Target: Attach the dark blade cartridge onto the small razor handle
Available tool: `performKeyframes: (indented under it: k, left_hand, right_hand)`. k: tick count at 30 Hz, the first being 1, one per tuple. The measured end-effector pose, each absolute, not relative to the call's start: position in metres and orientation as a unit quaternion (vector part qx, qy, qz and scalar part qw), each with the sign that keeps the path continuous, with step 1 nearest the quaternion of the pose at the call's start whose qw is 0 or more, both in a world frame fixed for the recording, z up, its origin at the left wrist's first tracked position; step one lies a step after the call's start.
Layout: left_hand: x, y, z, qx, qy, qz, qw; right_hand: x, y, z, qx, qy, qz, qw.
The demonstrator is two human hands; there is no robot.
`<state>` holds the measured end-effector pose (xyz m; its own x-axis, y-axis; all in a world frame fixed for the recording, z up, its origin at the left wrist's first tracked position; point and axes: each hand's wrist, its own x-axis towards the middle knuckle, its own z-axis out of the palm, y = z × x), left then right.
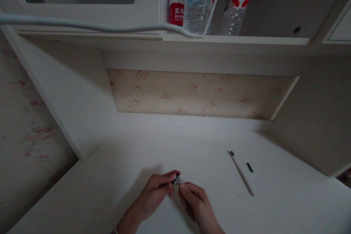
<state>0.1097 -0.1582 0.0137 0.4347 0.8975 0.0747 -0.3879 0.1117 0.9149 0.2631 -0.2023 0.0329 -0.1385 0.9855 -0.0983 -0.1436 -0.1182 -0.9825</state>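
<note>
A small black piece with shiny silver metal parts (177, 179) is pinched between my two hands, above the white desktop (131, 150). My left hand (154, 194) is closed on its dark side, thumb and fingertips pressed together. From the right, my right hand (196, 203) pinches the silver end with thumb and index finger. The fingertips cover much of the piece, so its exact kind does not show. To the right of my hands lies a slim pale pen-like stick (241, 174) with a dark part near its far end. Beside it is a short dark green strip (249, 167).
Over the desk runs a shelf (236, 40) holding clear plastic bottles (199, 5) with red and white labels. A thick white cable (109, 28) crosses in front of the cabinet. Side panels (309, 124) border the desk, with floral wallpaper (192, 93) behind.
</note>
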Motion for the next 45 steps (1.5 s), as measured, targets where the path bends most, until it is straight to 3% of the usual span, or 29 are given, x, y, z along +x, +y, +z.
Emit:
performKeyframes:
  k: [6,18,32,45]
  left_hand:
    - [0.106,-0.159,0.015,0.530,0.292,0.434,0.667]
    - [0.108,-0.163,0.025,0.450,0.233,0.432,0.746]
    - [0.108,-0.163,0.020,0.455,0.257,0.442,0.729]
    - [0.106,-0.160,0.013,0.513,0.276,0.443,0.682]
  right_hand:
    - [0.267,-0.200,0.032,-0.434,-0.434,0.645,0.456]
    - [0.269,-0.203,0.036,-0.338,-0.462,0.697,0.433]
    - [0.263,-0.202,0.031,-0.436,-0.462,0.618,0.464]
    - [0.267,-0.205,0.040,-0.451,-0.453,0.639,0.428]
